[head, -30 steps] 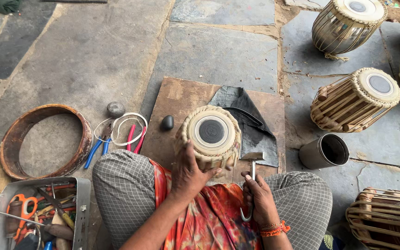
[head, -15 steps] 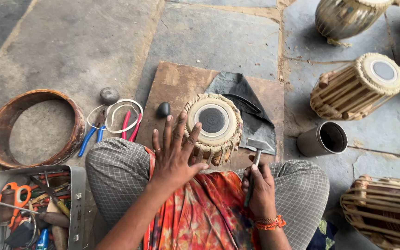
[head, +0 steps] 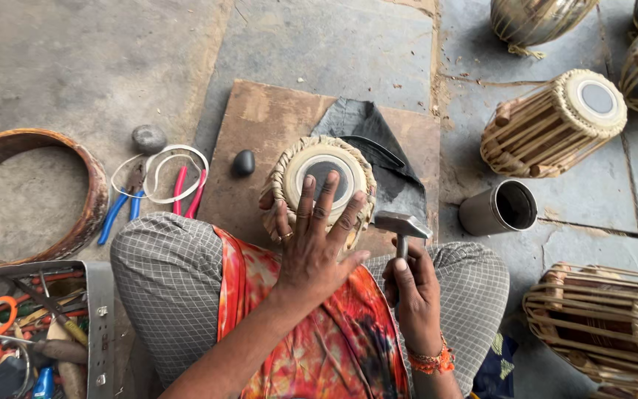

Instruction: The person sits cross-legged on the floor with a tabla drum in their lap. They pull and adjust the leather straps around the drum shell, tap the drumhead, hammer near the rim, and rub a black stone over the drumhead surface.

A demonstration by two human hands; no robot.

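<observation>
A small hand drum (head: 317, 163) with a pale skin and a black centre stands upright on a wooden board (head: 267, 118) in front of my crossed legs. My left hand (head: 316, 240) lies flat on the near side of the drumhead, fingers spread and fingertips at the black spot. To the right of the drum, my right hand (head: 412, 291) grips the handle of a small metal hammer (head: 402, 224); its head is level with the drum's rim and apart from it. A dark cloth (head: 378, 151) lies under and behind the drum.
A black stone (head: 243, 162), a grey stone (head: 148, 138), blue pliers (head: 117, 207), red pliers (head: 185, 191) and a white cord loop (head: 172, 160) lie to the left. A wooden ring (head: 91, 181) and metal tool tray (head: 99, 318) sit far left. A metal cup (head: 498, 207) and several other drums (head: 551, 122) stand to the right.
My left hand went from gripping the drum's side to lifted with fingers spread, then down flat on the drumhead. The hammer stayed in my right hand.
</observation>
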